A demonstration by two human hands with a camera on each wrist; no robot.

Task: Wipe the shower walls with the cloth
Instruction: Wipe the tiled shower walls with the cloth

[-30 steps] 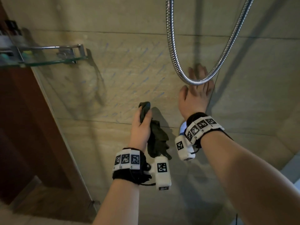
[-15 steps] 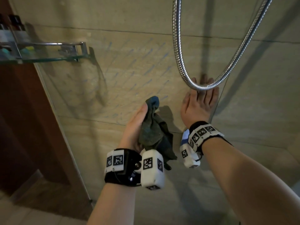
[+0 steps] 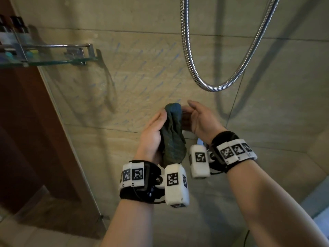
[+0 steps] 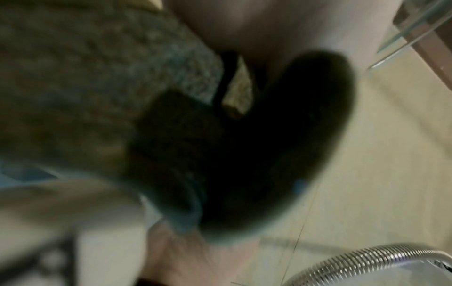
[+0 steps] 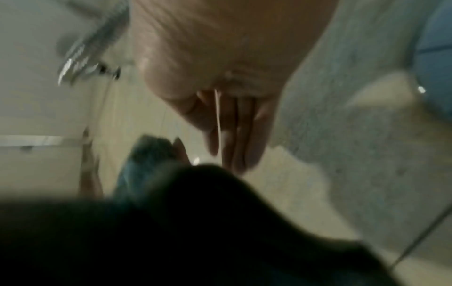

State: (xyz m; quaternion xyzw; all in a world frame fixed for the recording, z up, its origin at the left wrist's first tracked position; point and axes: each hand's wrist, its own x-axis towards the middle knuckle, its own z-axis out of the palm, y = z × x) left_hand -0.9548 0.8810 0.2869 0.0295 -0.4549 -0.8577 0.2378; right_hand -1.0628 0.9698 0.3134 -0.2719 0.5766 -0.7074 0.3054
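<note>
At the far left a glass shelf (image 3: 53, 58) with small bottles (image 3: 13, 31) is hanging off the tiled wall (image 3: 135, 72), well apart from the hands. Moving right, the left hand (image 3: 153, 138) is gripping the cloth (image 3: 171, 134): the thumb is pressing along its near side, and the fingers behind it are hidden, so how tightly they are curling cannot be told. The cloth is bunched into a long roll, its long axis running from a rounded top end down to a loose tail hanging just above the left wrist camera; it is sitting in front of the wall, not visibly touching it. Just to its right, the right hand (image 3: 197, 120) is hovering with relaxed, slightly cupped fingers, palm facing the cloth's upper end; whether it is touching the cloth cannot be told. So the cloth is lying directly left of the right palm, and a handover or re-folding looks like the step in hand. Further right, the metal shower hose (image 3: 211, 87) is looping above both hands.
</note>
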